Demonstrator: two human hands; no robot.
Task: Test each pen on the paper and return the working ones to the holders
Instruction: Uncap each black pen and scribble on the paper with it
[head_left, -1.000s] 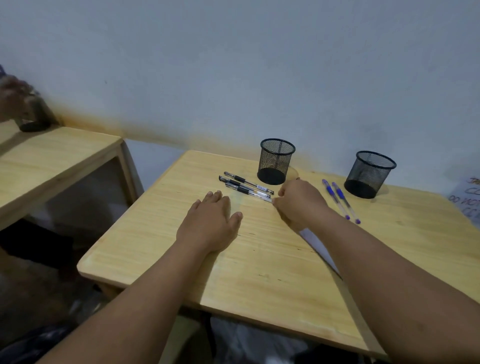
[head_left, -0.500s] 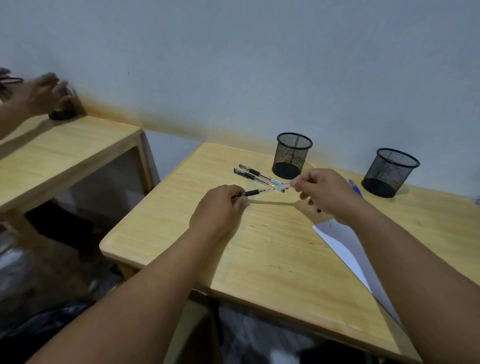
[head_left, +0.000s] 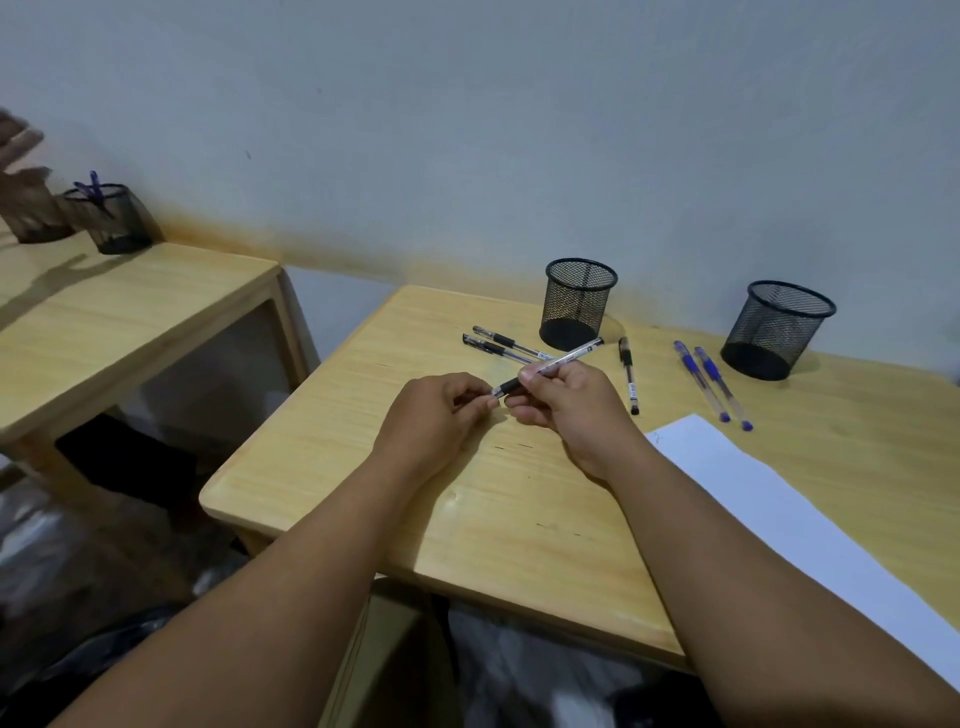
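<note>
My right hand (head_left: 571, 410) grips a black pen (head_left: 569, 356) by its clear barrel, tilted up toward the far right. My left hand (head_left: 436, 415) pinches the pen's near end, which its fingertips hide. Two black pens (head_left: 498, 345) lie side by side left of the left mesh holder (head_left: 576, 304). Another black pen (head_left: 628, 374) lies to the right of that holder. Two blue pens (head_left: 709, 379) rest near the right mesh holder (head_left: 776, 330). A white paper sheet (head_left: 779, 514) lies under my right forearm. Both holders look empty.
The wooden table (head_left: 337, 441) ends close in front of me and at the left. A second wooden table (head_left: 130, 306) stands to the left, carrying a mesh holder with blue pens (head_left: 111, 218). Another person's hand (head_left: 26, 202) is beside it. The wall is right behind the holders.
My right hand picked a black pen off the table and my left hand took its near end. Both hands have drawn closer together, and the pen now tilts up to the right.
</note>
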